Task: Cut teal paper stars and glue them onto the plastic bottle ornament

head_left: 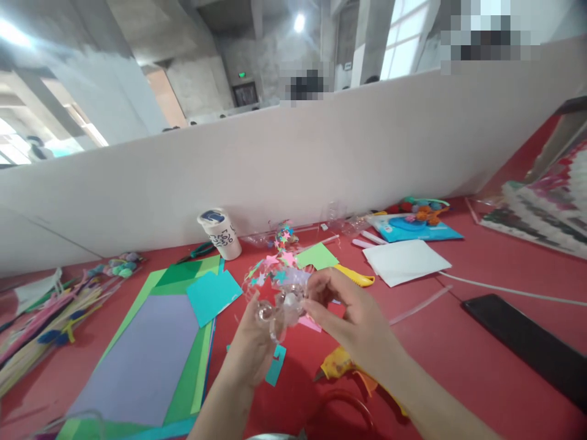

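Note:
My left hand is closed around a clear, shiny, curled plastic piece, whose exact kind I cannot make out. Thumb and fingers of my right hand pinch the same piece at its right side. Just beyond the hands are pink and teal paper stars, some on clear strands; whether they join the held piece is unclear. Below my right hand lies a yellow glue gun. A small teal paper scrap rests beside my left wrist.
Purple paper lies on green sheets at left, near a teal square. A white cup stands by the white partition. Right are a yellow cutter, white card, black phone-like slab and pompoms.

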`<state>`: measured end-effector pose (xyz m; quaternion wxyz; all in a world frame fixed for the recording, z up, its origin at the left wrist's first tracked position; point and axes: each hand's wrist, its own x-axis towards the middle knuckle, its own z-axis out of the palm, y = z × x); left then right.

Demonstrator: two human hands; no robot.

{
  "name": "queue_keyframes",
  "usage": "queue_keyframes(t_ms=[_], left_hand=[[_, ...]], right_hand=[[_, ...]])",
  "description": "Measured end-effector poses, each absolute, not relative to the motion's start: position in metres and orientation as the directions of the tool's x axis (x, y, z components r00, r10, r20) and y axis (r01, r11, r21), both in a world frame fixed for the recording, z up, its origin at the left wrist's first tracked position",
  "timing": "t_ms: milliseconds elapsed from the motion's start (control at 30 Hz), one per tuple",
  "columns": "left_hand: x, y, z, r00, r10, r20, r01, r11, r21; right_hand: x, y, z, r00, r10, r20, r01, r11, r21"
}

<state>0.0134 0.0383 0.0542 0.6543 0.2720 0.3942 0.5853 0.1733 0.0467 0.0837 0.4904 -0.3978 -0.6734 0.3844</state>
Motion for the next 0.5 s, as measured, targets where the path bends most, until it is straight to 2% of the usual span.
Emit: queue_keyframes(t_ms=[100, 233, 367, 500], left_hand=[[0.021, 0.043, 0.063, 0.105, 0.984, -0.143, -0.530, 0.178, 0.829], [0.024, 0.046, 0.065, 0.190, 0.960, -0.204, -0.519, 0.274, 0.809], [0.022, 0.048, 0.059, 0.232, 0.938, -0.259, -0.545, 0.346, 0.764], [0.022, 0.050, 0.056, 0.233, 0.939, -0.254, -0.571, 0.343, 0.746]], right_hand=[[0.181, 0.045, 0.087, -0.160, 0.892, 0.423, 0.197, 0.448, -0.872], [0.195, 0.044, 0.091, -0.078, 0.826, 0.558, 0.310, 0.552, -0.774], [0.197, 0.045, 0.088, -0.219, 0.738, 0.638, 0.408, 0.664, -0.627], [0.190, 0.046, 0.076, -0.267, 0.578, 0.771, 0.390, 0.796, -0.462]])
